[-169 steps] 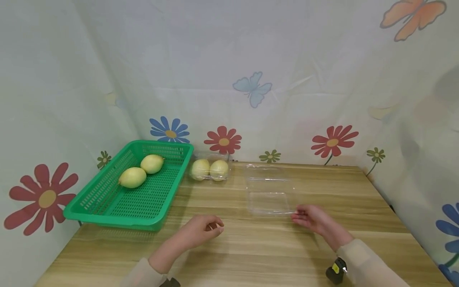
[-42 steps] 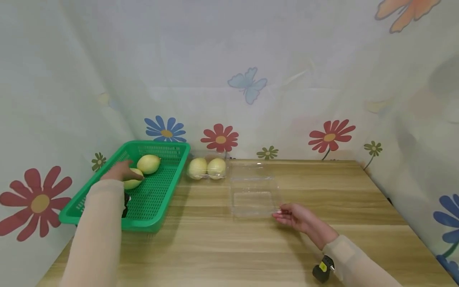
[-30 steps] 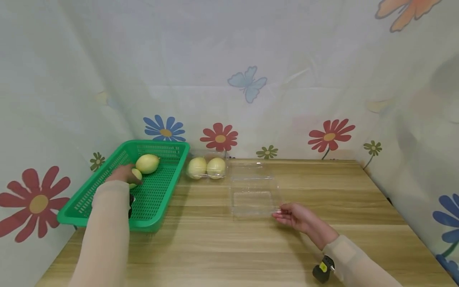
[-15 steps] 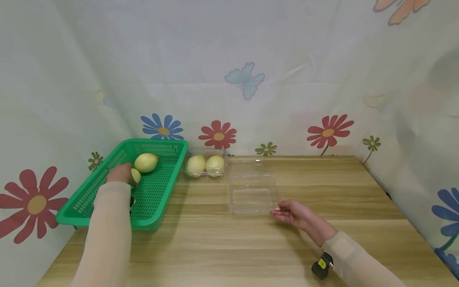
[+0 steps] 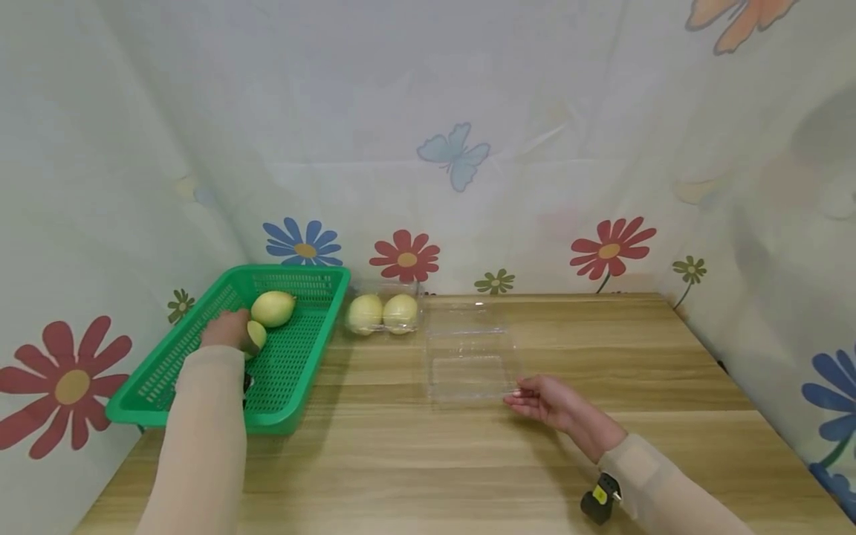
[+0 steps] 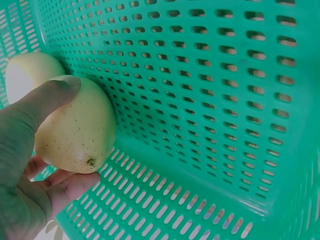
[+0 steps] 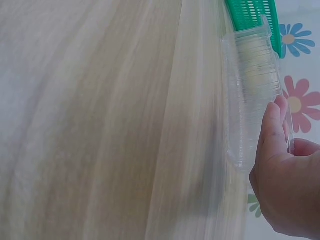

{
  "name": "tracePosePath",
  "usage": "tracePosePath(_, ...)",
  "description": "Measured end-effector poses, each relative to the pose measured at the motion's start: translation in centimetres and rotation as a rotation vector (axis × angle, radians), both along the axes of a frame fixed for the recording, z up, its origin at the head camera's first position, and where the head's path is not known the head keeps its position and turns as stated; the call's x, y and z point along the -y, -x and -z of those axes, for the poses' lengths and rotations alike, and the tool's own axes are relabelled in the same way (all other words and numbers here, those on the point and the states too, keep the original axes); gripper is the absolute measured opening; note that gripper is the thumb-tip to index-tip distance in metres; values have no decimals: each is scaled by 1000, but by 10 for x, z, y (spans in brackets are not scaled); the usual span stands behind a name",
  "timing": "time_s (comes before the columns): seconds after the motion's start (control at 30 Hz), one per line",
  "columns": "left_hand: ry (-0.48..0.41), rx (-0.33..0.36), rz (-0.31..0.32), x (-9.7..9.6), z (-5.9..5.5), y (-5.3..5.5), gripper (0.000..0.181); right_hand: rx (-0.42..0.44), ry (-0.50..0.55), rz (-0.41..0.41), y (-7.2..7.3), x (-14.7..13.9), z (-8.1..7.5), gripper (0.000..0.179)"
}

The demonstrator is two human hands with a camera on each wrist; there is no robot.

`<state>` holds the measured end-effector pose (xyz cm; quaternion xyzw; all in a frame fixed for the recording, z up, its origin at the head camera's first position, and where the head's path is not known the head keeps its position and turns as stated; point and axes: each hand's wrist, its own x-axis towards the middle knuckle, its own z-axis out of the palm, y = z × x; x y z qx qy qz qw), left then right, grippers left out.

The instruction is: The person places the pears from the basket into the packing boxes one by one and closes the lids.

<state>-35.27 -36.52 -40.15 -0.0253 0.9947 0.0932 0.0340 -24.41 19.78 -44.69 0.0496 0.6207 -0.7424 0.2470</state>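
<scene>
My left hand (image 5: 226, 328) reaches into the green basket (image 5: 314, 357) and grips a pale yellow pear (image 6: 82, 127). In the left wrist view its thumb lies over the speckled skin and the fingers curl beneath. A second pear (image 5: 273, 308) sits just behind, partly hidden by the hand in that view. Toward the middle of the table, my right hand (image 5: 551, 405) pinches the near right corner of an opened clear plastic box (image 5: 471, 375). The right wrist view shows thumb and fingers on either side of the box's rim (image 7: 252, 100). No fruit shows inside it.
Beside the basket's right rim stands a closed clear box with two pears (image 5: 383, 313) in it. All rests on a wooden table (image 5: 401, 461), with a flowered cloth (image 5: 535, 186) hanging behind and at both sides.
From resting over the table, my left hand moved left into the basket and took hold of the nearer pear, turning it slightly. The right hand kept the box corner, which shifted a little left.
</scene>
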Motion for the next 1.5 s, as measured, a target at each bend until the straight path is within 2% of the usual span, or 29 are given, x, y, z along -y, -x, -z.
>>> tracePosePath(0.33,-40,-2,10,4,2,2,63,8,6,8,1,1,2,22)
tracePosePath(0.43,-58,-4,19,3,-3,2,68,9,2,9,0,1,2,23)
tracePosePath(0.6,-73,-34,17,0,-19,1,70,-4,9,-7,0,0,1,22)
tracePosePath(0.8,-77,-113,38,-2,-42,1,70,1,-2,-8,1,1,1,21)
tracePosePath(0.93,-107,-140,17,-3,-57,0,77,2,-7,-12,1,0,1,21)
tracePosePath(1.03,-156,-173,-15,-6,-67,0,78,-3,-3,-18,0,-1,2,21)
tracePosePath(1.3,-405,-285,-37,-24,-97,-3,90,-7,-2,-10,1,-2,2,19)
tracePosePath(1.5,-477,-337,-22,-45,-106,-13,87,-5,-7,-7,-1,0,1,20)
